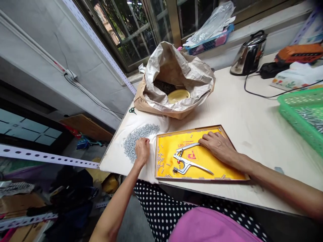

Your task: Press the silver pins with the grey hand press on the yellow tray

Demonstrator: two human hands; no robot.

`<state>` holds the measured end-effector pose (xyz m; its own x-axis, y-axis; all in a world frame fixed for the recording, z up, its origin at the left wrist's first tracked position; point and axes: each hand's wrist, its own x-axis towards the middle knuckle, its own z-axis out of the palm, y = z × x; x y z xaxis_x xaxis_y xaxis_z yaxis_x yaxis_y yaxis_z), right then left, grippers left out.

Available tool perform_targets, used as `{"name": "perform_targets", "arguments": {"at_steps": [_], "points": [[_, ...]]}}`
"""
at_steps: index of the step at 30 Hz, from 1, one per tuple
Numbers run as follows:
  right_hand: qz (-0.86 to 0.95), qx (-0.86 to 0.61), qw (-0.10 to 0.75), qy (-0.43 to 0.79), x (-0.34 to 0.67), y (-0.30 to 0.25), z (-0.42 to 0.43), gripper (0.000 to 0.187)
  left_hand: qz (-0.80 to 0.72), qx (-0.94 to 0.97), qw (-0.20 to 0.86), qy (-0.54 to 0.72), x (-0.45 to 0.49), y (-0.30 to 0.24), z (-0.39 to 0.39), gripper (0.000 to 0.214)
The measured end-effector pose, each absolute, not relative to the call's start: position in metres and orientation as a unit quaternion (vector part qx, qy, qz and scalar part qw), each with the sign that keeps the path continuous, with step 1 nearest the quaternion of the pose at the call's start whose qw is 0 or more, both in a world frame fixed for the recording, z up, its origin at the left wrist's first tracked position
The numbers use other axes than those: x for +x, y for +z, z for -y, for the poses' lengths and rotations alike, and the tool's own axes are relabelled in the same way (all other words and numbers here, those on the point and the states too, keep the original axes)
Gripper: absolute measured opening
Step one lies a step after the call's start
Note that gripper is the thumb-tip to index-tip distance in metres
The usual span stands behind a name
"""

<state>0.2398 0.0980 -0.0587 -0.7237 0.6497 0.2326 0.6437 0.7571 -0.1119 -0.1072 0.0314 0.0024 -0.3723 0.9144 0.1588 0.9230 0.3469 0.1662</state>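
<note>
My left hand (142, 150) is closed at the right edge of a pile of small silver screws or pins (133, 141), which lies on a white cloth (148, 169). Whatever its fingers hold is hidden. Over a shallow cardboard tray (191, 179) with a yellow lining, my right hand (217, 145) has its curled fingers at the upper handle end of silver spring-loaded pliers (186, 163). The lower handle lies free on the lining, and the jaws point left. Several small metal pins (160, 159) are scattered along the tray's left side.
Behind the tray stands an open paper sack (156, 104) with dark small pieces and a yellow bowl (178, 96) inside. Green scissors (132, 110) lie by the table's left edge. A green basket (290, 117) of metal parts and a kettle (249, 53) are on the right.
</note>
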Motion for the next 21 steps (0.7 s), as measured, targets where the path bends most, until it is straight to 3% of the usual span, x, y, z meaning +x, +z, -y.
{"name": "perform_targets", "arguments": {"at_steps": [5,21], "points": [[0.924,-0.354,0.141,0.024,0.238,-0.055,-0.095,0.02,0.852,-0.521,0.019,-0.054,-0.142,-0.008,-0.054,0.03],[0.919,-0.385,0.08,0.025,0.233,-0.047,-0.094,0.02,0.753,-0.645,0.032,0.126,-0.151,-0.015,-0.085,0.026]]}}
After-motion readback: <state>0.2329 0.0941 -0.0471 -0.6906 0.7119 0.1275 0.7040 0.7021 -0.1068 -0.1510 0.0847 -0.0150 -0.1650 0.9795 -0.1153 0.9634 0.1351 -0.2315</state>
